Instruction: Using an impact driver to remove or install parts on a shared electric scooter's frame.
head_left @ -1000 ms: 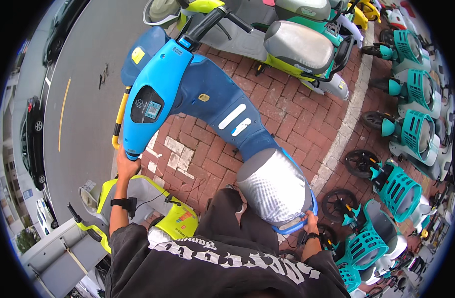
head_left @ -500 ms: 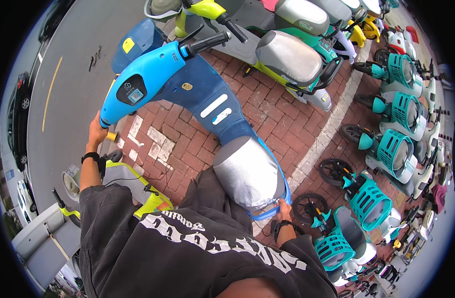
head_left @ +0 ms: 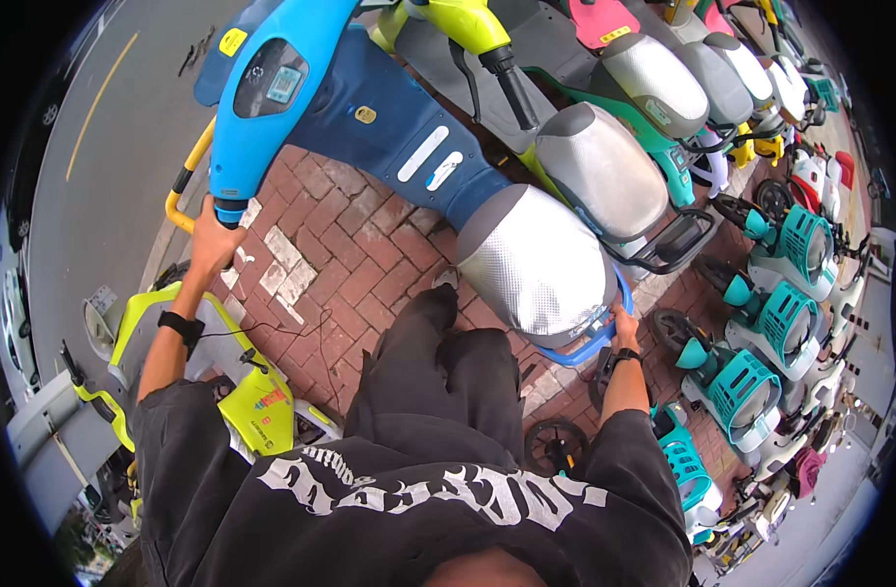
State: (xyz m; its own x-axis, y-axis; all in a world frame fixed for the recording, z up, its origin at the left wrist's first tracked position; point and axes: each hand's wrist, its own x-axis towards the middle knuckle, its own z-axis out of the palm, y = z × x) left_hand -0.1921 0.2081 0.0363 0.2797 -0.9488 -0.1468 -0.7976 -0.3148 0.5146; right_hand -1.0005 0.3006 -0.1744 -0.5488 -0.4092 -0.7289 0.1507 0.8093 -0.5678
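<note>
A blue electric scooter [head_left: 389,127] stands in front of me, its handlebar to the left and its seat to the right. My left hand [head_left: 216,240] is closed around the near handlebar grip, below the light-blue cover with a dark display [head_left: 270,78]. Behind the silver-covered seat [head_left: 546,269] a blue rear rail [head_left: 585,352] curves round, and my right hand [head_left: 624,328] grips it. The seat's far side is close to the yellow-green scooter [head_left: 531,152] parked beyond. The far handlebar end is out of view.
Another yellow-green scooter [head_left: 262,411] is near my left arm. A yellow-and-black barrier [head_left: 179,181] stands by the road [head_left: 125,108]. Several scooters with teal baskets [head_left: 746,396] line the right side. Red brick paving [head_left: 340,264] lies between my legs and the blue scooter.
In the picture, the blue scooter has shifted away from me, its seat moving right toward the parked scooter beyond. Both hands have kept their hold. My legs and one shoe now show more.
</note>
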